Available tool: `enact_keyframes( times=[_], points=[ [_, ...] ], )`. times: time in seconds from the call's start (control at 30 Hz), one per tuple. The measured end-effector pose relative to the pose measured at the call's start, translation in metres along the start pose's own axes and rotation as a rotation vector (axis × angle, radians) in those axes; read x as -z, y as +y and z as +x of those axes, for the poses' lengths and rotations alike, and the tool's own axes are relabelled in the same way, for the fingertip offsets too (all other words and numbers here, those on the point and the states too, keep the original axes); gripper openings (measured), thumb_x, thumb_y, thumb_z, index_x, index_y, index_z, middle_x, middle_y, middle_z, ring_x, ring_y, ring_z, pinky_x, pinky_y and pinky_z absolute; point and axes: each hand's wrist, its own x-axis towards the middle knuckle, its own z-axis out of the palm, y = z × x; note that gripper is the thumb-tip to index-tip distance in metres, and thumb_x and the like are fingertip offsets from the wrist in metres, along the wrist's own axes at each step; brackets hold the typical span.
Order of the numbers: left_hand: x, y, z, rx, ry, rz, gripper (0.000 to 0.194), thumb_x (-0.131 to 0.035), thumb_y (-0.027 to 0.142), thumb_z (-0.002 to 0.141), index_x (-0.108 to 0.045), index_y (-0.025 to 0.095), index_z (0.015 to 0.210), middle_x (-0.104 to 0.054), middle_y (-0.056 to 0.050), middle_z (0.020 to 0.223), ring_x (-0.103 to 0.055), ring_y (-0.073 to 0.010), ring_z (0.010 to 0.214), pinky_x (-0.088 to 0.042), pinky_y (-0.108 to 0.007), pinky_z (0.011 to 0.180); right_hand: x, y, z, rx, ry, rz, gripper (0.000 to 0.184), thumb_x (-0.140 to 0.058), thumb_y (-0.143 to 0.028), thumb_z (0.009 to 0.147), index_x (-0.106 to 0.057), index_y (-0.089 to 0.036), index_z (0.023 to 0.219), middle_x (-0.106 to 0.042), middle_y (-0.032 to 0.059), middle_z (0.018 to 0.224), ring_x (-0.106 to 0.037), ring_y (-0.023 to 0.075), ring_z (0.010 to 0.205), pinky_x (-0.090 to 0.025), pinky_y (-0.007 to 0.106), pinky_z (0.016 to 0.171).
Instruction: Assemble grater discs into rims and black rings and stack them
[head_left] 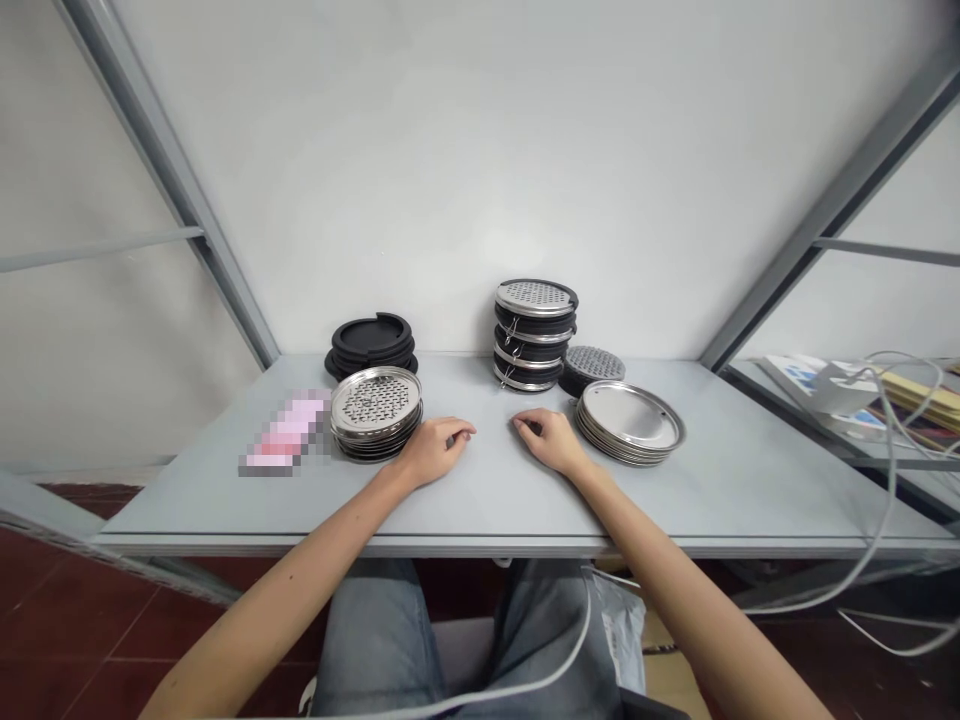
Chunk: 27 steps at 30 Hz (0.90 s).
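Note:
My left hand (pixel 436 450) rests on the grey tabletop (pixel 487 495), holding nothing, its fingertips just right of a stack of perforated steel discs (pixel 376 405). My right hand (pixel 551 441) also lies empty, nearest a stack of plain steel lids (pixel 630 420). Behind the left stack sits a pile of black rubber rings (pixel 371 340). A tall stack of alternating perforated steel discs and black rings (pixel 535 335) stands at the back middle. Beside it lies a black-rimmed perforated disc (pixel 595 366). A pixelated pink item (pixel 289 435) lies at the far left.
Grey metal frame struts (pixel 840 210) rise at both sides of a white back panel (pixel 480 170). A white cable (pixel 889 480) runs down the right side, past papers on a lower surface (pixel 911 400). Below the table's front edge are my jeans and a red tiled floor.

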Motion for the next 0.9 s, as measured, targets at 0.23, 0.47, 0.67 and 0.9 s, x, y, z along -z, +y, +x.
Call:
enact_keyframes(
  times=[0.23,0.47,0.67,0.9],
  points=[
    [0.0011,0.0012,0.0006,-0.007,0.003,0.011,0.02,-0.052,0.012,0.086,-0.069,0.018,0.095,-0.072,-0.002,0.089,-0.065,-0.0144,0.074,-0.052,-0.025,0.071,0.0004,-0.0017,0.0004,0.027,-0.008,0.0,0.02,-0.053,-0.02,0.083,-0.073,-0.018,0.087,-0.074,0.0074,0.093,-0.067,0.0216,0.085,-0.049,0.03,0.078],
    [-0.0007,-0.0021,-0.0006,-0.018,0.0,0.011,0.021,-0.052,0.012,0.086,-0.069,0.018,0.096,-0.072,-0.002,0.091,-0.066,-0.0149,0.078,-0.052,-0.026,0.076,-0.0009,0.0003,0.0017,0.048,-0.028,0.02,0.02,-0.052,-0.021,0.084,-0.071,-0.017,0.086,-0.074,0.0074,0.092,-0.066,0.0214,0.086,-0.048,0.031,0.08],
    [-0.0008,-0.0002,-0.0011,-0.026,-0.018,0.005,0.022,-0.051,0.011,0.085,-0.069,0.019,0.095,-0.073,-0.003,0.092,-0.067,-0.0153,0.081,-0.053,-0.026,0.078,-0.0009,0.0015,0.0026,0.051,-0.038,0.034,0.02,-0.052,-0.02,0.084,-0.071,-0.017,0.086,-0.073,0.0069,0.092,-0.065,0.021,0.086,-0.048,0.031,0.08],
    [0.0022,0.0039,-0.0007,-0.039,-0.032,0.014,0.023,-0.051,0.011,0.085,-0.069,0.019,0.097,-0.073,-0.003,0.095,-0.068,-0.017,0.085,-0.053,-0.029,0.081,0.0008,-0.0025,0.0028,0.06,-0.033,0.044,0.021,-0.051,-0.021,0.083,-0.072,-0.017,0.086,-0.073,0.008,0.091,-0.065,0.0212,0.084,-0.048,0.032,0.079]
  ],
)
